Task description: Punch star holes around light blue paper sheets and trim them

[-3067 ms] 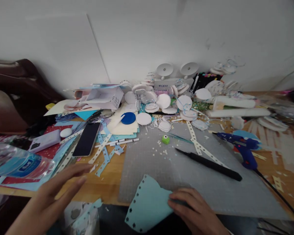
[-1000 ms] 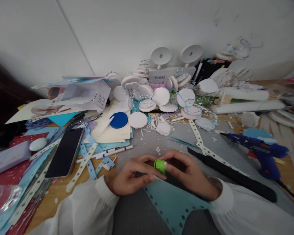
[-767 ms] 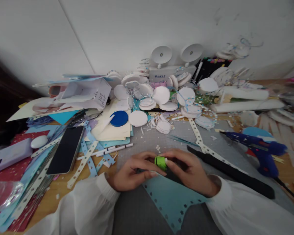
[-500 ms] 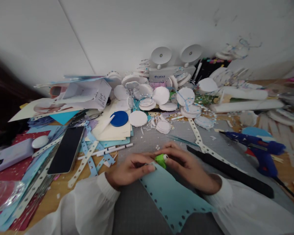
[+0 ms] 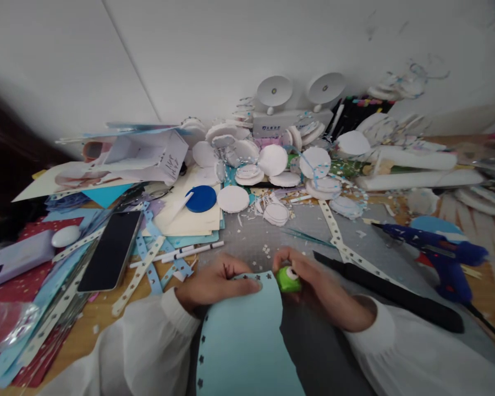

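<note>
Pale blue paper (image 5: pixel 243 335), one sheet, hung pinched in the left hand (image 5: pixel 220 280) at bottom centre; the right hand's (image 5: pixel 313 280) curled fingers gripped one green punch (image 5: pixel 289 280).

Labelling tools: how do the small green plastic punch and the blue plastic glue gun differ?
The green punch is compact and blocky; the blue glue gun is larger, pistol-shaped. The green punch is held in the right hand; the blue glue gun lies on its side, unheld.
</note>
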Motion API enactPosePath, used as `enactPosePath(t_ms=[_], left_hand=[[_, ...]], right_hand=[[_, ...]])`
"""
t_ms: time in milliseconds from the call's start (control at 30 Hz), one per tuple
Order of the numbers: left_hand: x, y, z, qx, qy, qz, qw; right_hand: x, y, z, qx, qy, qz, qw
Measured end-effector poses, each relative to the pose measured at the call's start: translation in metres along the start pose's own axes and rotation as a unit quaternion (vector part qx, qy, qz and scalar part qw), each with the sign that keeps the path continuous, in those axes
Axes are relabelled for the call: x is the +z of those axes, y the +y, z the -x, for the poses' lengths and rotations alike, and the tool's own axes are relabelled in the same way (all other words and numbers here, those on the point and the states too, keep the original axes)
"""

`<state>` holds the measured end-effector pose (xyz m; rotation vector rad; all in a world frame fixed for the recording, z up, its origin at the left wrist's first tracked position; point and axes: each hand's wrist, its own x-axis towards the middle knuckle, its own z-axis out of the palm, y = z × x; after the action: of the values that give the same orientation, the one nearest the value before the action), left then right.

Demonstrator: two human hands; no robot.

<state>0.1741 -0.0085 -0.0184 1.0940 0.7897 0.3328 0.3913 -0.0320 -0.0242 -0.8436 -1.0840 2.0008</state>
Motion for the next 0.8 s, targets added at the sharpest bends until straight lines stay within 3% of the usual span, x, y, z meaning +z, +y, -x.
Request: enactPosePath(t_ms=[500, 800], left_hand=[[-0.0006, -0.0028, 0.0003, -0.013, 0.005, -0.001, 1.000], [-0.0024, -0.0036, -0.0014, 0.010, -0.018, -0.028, 0.999]], right_hand=[[0.0077, -0.0055, 0.0076, -0.035, 0.027, 0.141, 0.989], [0.0047, 0.0013, 0.0089, -0.062, -0.003, 0.194, 0.979]])
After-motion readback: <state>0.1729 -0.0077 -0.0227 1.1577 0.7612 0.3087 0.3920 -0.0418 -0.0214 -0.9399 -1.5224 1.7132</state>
